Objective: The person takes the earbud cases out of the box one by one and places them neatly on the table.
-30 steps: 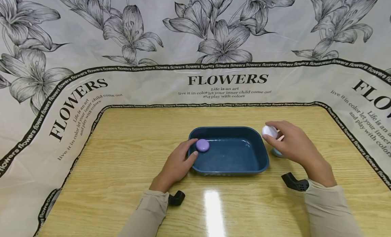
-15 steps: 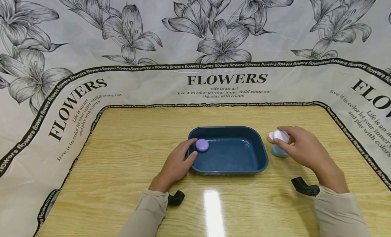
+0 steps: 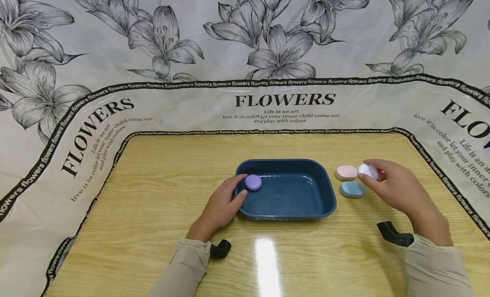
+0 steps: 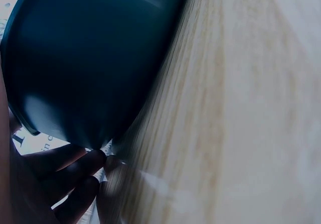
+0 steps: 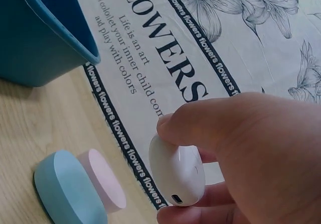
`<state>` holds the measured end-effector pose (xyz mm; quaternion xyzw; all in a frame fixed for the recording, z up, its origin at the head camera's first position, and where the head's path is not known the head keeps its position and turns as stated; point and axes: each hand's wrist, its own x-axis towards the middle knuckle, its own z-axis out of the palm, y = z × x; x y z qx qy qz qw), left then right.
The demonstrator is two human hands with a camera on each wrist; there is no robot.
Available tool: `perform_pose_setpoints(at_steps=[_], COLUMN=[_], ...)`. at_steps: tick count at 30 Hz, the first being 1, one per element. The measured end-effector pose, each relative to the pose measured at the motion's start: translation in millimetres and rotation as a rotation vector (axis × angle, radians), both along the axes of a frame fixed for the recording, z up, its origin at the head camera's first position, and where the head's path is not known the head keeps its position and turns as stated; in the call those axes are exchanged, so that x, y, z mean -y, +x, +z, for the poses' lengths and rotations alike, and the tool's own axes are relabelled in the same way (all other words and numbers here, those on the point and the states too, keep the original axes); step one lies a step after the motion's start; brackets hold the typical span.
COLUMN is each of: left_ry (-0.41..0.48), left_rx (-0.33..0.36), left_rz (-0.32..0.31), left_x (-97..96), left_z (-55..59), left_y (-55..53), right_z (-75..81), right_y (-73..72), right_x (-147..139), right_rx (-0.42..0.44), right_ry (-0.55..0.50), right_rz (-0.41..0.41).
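My left hand [image 3: 221,203] grips the left rim of a dark blue plastic basin [image 3: 294,209]. A round purple case [image 3: 253,183] lies inside, near that hand. In the left wrist view, curled fingers [image 4: 67,181] are against the outer wall. To the right of the basin, my right hand [image 3: 400,187] pinches a white earbud case [image 3: 366,172] between thumb and fingers. The right wrist view shows a small port slot on this white case [image 5: 175,171]. Something red [image 3: 380,173] shows partly behind the right hand; its kind is hidden.
A pink oval case [image 3: 346,173] and a light blue oval case [image 3: 351,189] stand on the wooden table [image 3: 160,173] between the basin and my right hand. A flower-printed cloth [image 3: 183,105] surrounds the table's back and sides.
My right hand has moved right with the white earbud case, away from the basin. The pink and light blue cases are now uncovered. The left hand stays at the rim.
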<state>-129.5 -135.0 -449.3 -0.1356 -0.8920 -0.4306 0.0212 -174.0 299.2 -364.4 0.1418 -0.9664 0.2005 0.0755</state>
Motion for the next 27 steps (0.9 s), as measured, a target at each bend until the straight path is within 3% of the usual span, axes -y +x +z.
perform_pose_setpoints(at_steps=[27], left_ry=[-0.001], left_rx=[0.009], left_rz=[0.01], left_x=[-1.6], left_z=[2.1], left_y=[1.9], right_z=[-11.0], right_y=[-3.7], right_x=[-26], right_rx=[0.142], right_ry=[-0.004], right_rz=[-0.075])
